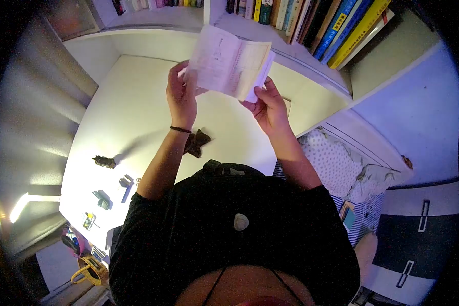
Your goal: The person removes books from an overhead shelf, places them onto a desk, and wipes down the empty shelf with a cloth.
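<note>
An open book (pixel 234 64) with printed, pale pages is held up above the white desk, just below the bookshelf. Its left page is gripped at the side by my left hand (pixel 181 92), fingers partly hidden behind the paper. At the lower right corner, my right hand (pixel 270 107) pinches the thicker stack of pages, thumb in front. The print is too blurred to read. A dark hair tie (pixel 180 129) circles my left wrist. Below that wrist, a dark brown bow-like item (pixel 198 143) lies on the desk, partly covered by my forearm.
Books (pixel 347 30) stand in the shelf (pixel 311 58) above the desk (pixel 153 97). A bristly brush (pixel 104 161) and several small items lie at left, near a bright lamp (pixel 20 208). A wicker basket (pixel 93 270) is lower left; a bed with pillows (pixel 336 163) is at right.
</note>
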The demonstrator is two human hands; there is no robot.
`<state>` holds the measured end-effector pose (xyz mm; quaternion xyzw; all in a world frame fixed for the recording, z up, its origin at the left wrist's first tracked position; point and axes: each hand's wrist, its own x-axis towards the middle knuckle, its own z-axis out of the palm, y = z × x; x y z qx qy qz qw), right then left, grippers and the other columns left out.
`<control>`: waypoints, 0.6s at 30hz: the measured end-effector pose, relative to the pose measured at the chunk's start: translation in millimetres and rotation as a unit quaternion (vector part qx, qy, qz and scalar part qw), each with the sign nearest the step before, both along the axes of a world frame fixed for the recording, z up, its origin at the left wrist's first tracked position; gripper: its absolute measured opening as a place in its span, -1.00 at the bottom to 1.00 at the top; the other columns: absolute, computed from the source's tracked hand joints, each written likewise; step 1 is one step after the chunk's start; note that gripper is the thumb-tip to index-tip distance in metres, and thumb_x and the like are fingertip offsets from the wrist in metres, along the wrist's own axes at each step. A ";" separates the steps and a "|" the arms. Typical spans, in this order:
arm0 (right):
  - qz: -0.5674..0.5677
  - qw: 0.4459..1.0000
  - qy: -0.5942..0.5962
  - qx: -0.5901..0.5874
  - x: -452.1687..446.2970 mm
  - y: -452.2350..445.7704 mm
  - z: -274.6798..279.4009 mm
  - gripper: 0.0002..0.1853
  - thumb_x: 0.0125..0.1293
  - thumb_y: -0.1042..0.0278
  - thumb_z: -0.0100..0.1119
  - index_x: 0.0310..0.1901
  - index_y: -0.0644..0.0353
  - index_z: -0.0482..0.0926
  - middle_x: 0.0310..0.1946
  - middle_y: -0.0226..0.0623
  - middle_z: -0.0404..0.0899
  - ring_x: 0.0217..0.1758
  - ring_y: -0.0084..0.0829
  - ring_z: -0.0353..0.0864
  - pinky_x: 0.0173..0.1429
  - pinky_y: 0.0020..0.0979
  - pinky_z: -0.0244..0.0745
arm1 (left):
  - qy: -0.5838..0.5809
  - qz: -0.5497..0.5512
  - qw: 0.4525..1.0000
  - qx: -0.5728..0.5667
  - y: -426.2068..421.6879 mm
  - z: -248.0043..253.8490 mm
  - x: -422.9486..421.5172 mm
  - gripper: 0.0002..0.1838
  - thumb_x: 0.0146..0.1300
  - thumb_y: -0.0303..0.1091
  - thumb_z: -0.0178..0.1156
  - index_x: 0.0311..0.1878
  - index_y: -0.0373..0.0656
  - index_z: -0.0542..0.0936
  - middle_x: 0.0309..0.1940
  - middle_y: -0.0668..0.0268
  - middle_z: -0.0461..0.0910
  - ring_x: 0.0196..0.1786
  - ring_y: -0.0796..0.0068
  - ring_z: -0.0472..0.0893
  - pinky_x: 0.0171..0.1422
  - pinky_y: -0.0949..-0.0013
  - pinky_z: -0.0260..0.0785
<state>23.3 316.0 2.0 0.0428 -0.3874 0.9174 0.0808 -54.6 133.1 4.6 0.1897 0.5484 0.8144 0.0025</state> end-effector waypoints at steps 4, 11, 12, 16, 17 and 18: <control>-0.008 1.000 -0.010 -0.001 -1.3 -4.9 -0.3 -0.54 0.25 0.52 0.00 0.19 0.18 0.19 -0.01 -0.19 0.46 0.02 -0.23 0.53 0.09 -0.12 0.51 | 0.082 0.077 0.993 0.042 3.4 6.4 4.3 -0.62 0.24 -0.44 0.10 0.09 -0.28 0.26 -0.19 0.15 0.53 -0.21 0.45 0.57 -0.21 0.43 0.53; 0.006 1.000 0.002 -0.004 -3.1 -4.5 -1.9 -0.61 0.27 0.53 -0.03 0.13 0.18 0.23 -0.01 -0.20 0.47 0.00 -0.32 0.55 -0.02 -0.28 0.60 | 0.047 -0.072 0.980 0.178 -6.0 -17.7 -1.4 -0.51 0.38 0.04 -0.26 0.10 -0.17 0.32 0.14 0.13 0.37 0.18 0.23 0.36 0.26 0.08 0.16; 0.005 1.000 0.006 -0.005 -3.3 -4.8 -3.1 -0.62 0.26 0.53 -0.03 0.12 0.17 0.24 -0.01 -0.21 0.47 -0.02 -0.34 0.55 -0.04 -0.31 0.61 | 0.045 -0.073 0.980 0.178 -4.8 -13.4 1.3 -0.51 0.38 0.04 -0.26 0.10 -0.17 0.32 0.14 0.13 0.37 0.18 0.23 0.36 0.26 0.08 0.16; 0.005 1.000 0.002 -0.007 -4.3 -8.1 -3.0 -0.62 0.27 0.51 -0.02 0.12 0.15 0.25 -0.03 -0.24 0.48 -0.05 -0.37 0.56 -0.06 -0.34 0.61 | -0.055 -0.127 0.972 0.188 -2.1 -3.0 16.2 -0.49 0.31 -0.01 -0.04 0.08 -0.29 0.36 0.05 0.09 0.41 0.06 0.27 0.46 0.16 0.17 0.32; 0.011 1.000 -0.004 0.027 -5.1 -7.3 -7.6 -0.62 0.26 0.52 -0.03 0.12 0.14 0.25 -0.04 -0.26 0.49 -0.05 -0.38 0.56 -0.06 -0.35 0.59 | -0.085 -0.146 0.980 0.102 -4.1 -2.1 19.5 -0.52 0.29 -0.07 0.01 0.06 -0.30 0.37 0.00 0.12 0.45 0.01 0.30 0.49 0.07 0.23 0.38; 0.020 0.998 -0.011 0.062 -5.4 -7.4 -9.7 -0.61 0.26 0.52 -0.03 0.13 0.13 0.25 -0.06 -0.27 0.49 -0.05 -0.38 0.56 -0.05 -0.36 0.58 | -0.114 -0.161 0.980 0.017 -5.9 -2.8 21.9 -0.55 0.27 -0.12 0.07 0.04 -0.31 0.39 -0.05 0.15 0.49 -0.03 0.33 0.53 -0.01 0.28 0.43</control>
